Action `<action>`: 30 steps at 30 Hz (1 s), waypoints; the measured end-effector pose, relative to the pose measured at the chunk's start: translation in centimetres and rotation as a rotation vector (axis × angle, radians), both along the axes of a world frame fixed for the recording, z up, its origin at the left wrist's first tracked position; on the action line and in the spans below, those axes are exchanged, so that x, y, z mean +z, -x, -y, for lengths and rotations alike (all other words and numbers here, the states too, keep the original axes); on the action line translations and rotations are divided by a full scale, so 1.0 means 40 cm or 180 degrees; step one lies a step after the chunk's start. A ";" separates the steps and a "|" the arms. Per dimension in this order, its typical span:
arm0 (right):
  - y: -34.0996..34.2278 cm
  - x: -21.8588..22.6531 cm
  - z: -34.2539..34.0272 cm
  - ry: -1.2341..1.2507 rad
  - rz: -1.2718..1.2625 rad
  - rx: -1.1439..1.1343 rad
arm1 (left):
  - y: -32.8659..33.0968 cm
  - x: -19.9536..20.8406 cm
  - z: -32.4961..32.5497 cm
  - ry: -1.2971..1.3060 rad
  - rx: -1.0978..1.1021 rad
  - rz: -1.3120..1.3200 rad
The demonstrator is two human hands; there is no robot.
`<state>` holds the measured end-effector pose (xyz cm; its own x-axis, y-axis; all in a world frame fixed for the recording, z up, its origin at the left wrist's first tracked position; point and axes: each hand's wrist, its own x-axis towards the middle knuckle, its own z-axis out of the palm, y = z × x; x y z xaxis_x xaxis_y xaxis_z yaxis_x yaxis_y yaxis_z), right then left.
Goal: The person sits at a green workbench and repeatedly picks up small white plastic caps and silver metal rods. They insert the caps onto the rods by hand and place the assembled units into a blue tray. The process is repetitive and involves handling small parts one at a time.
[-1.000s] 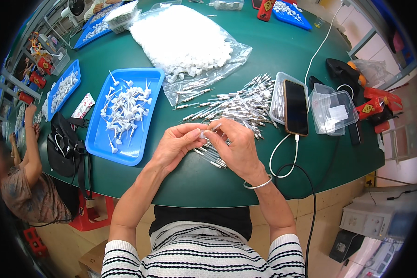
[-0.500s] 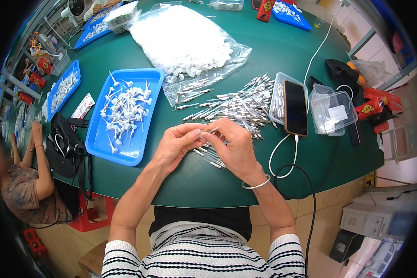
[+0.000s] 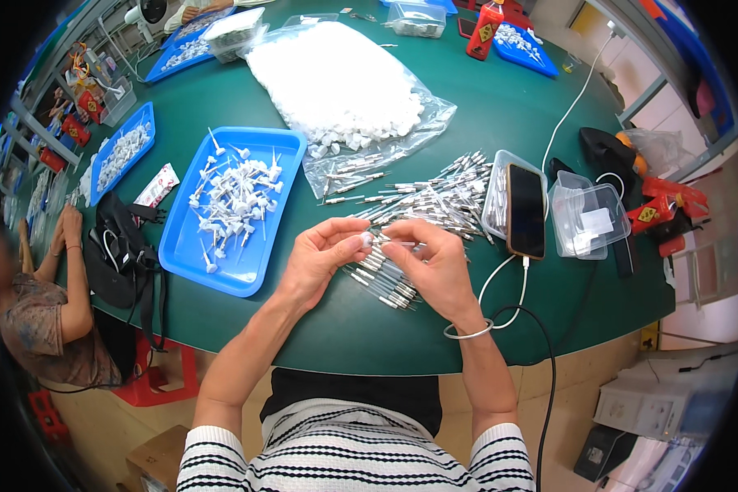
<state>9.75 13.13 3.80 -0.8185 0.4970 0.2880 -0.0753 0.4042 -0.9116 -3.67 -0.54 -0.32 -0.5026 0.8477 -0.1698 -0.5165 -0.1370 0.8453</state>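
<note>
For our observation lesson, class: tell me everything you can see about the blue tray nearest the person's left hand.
The blue tray is shallow and roughly rectangular, with rounded corners and a raised rim; it looks like plastic. It lies flat on the green tabletop, its far end slanting toward the right. White-headed pieces with thin stems lie jumbled inside it, leaving bare blue showing around them. The left hand is to its right, not touching it.
</note>
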 end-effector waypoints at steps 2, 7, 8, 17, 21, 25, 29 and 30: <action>-0.001 -0.008 0.004 -0.0177 0.0043 0.0006 | -0.005 0.009 -0.002 0.0031 0.0016 -0.0102; -0.008 -0.003 -0.003 -0.0482 0.0245 0.0056 | -0.005 0.006 0.001 -0.0019 -0.0005 -0.0241; -0.010 0.002 -0.003 -0.0494 0.0309 0.0059 | -0.005 0.006 0.001 -0.0025 -0.0021 -0.0280; -0.006 -0.009 0.004 -0.0763 0.0201 0.0252 | -0.005 0.008 0.001 0.0023 -0.0115 -0.0417; -0.004 -0.018 0.004 -0.0844 0.0150 0.0306 | -0.003 0.005 0.001 0.0099 -0.0104 -0.0448; -0.004 -0.020 0.006 -0.0913 0.0214 0.0282 | -0.006 0.004 0.004 0.0104 -0.0084 -0.0530; -0.004 -0.024 0.007 -0.0915 0.0168 0.0311 | -0.005 0.003 0.008 0.0030 -0.0129 -0.0557; -0.004 -0.022 0.007 -0.0778 0.0197 0.0370 | -0.005 0.004 0.009 0.0022 -0.0157 -0.0540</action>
<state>9.92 12.86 2.92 -0.8858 0.3205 0.3355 -0.0813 0.6047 -0.7923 -3.48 -0.89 -0.18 -0.4825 0.8711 -0.0918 -0.3722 -0.1090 0.9217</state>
